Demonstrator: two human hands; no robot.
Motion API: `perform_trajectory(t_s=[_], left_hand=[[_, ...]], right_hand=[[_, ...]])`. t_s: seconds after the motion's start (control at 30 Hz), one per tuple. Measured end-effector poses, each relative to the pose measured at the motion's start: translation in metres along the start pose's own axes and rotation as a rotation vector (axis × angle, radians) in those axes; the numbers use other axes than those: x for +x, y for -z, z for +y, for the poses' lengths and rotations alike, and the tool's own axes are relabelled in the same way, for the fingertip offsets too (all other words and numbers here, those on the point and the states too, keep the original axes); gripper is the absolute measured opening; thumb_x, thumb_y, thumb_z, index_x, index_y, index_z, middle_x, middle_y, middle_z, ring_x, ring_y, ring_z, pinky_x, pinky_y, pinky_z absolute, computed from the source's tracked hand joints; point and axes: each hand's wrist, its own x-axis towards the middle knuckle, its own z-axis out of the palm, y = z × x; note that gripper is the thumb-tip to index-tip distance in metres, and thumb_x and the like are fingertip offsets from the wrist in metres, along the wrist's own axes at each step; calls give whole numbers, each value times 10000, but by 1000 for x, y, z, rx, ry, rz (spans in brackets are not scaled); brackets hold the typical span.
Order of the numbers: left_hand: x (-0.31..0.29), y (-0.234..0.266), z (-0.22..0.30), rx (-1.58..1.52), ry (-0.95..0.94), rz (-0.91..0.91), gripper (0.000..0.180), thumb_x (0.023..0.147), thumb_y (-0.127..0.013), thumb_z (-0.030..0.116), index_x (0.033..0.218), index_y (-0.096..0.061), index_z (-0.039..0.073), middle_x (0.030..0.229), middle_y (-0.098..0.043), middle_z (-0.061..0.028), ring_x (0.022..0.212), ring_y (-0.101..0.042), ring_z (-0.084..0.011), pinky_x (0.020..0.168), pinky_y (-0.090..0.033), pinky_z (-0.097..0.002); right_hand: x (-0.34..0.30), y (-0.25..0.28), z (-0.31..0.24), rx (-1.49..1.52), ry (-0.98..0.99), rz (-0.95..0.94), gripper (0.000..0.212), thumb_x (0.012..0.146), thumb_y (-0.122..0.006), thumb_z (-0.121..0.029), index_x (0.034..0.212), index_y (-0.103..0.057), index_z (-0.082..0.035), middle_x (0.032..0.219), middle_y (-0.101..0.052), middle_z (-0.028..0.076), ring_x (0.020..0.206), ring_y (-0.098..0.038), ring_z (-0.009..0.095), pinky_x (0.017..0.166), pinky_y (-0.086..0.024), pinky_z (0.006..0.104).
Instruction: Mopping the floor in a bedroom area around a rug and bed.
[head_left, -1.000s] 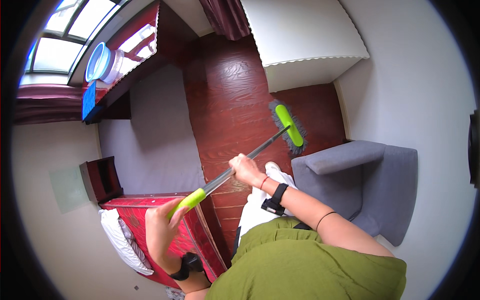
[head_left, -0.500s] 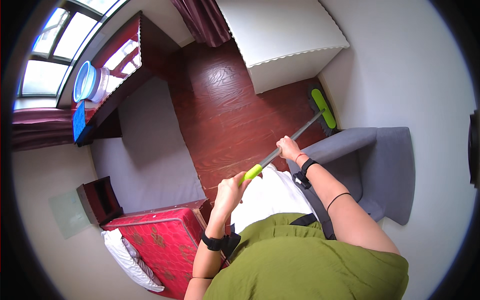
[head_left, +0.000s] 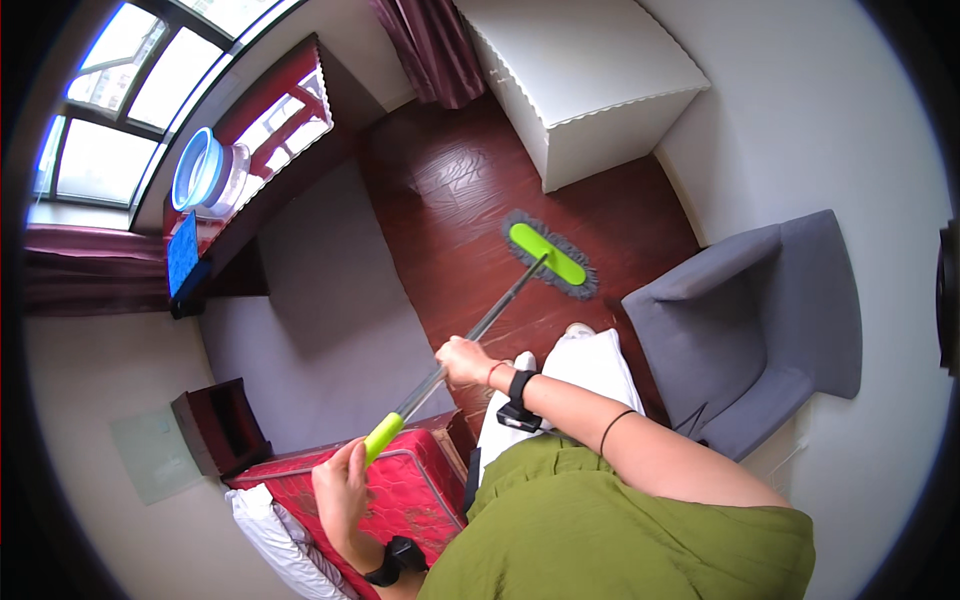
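Observation:
A dust mop with a grey fringed pad and a lime-green head [head_left: 545, 254] rests on the dark red wood floor, ahead of my feet. Its metal pole slants back toward me and ends in a lime-green grip. Around the middle of the pole, the fingers of my right hand [head_left: 463, 361] are wrapped. My left hand [head_left: 343, 490] is lower and further left, closed on the end of the green grip; its palm side is partly hidden. Both wrists wear black straps with small devices.
A grey armchair [head_left: 750, 330] stands on the right, a white covered cabinet [head_left: 600, 70] at the back. Grey matting [head_left: 340, 290] covers the floor on the left. A red mattress [head_left: 400, 490] lies near my left arm. Blue basins [head_left: 198, 170] sit on a desk by the window.
The mop head has swung left, away from the wall beside the armchair, onto the open floor. Both hands have moved left and slightly down with the pole. My view has shifted a little.

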Motion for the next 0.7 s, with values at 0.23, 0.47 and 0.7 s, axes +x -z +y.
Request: perform_trajectory(t_s=[0.23,0.47,0.7], left_hand=[[-19,91,-75,41,-20,-24,203,864,-561,125,986,-654,-8,560,-572,-71,432,-528,-84,390,-447,-231],[-22,114,-105,50,-124,-143,201,815,-603,64,991,-648,-21,556,-600,-93,428,-571,-109,408,-453,-218],[-2,79,-95,152,-390,-401,226,765,-656,91,960,-641,-23,562,-596,-132,436,-590,-162,438,-442,-263]], right_hand=[[36,-78,-117,178,34,78,51,628,-573,-90,669,-588,-63,717,-599,123,807,-566,315,662,-505,430],[2,-108,-143,245,-42,63,62,634,-567,-66,690,-591,-52,728,-595,162,793,-571,351,670,-495,448],[-70,-109,-107,202,-255,169,52,645,-560,-77,674,-594,-51,715,-606,163,760,-582,348,669,-491,440]])
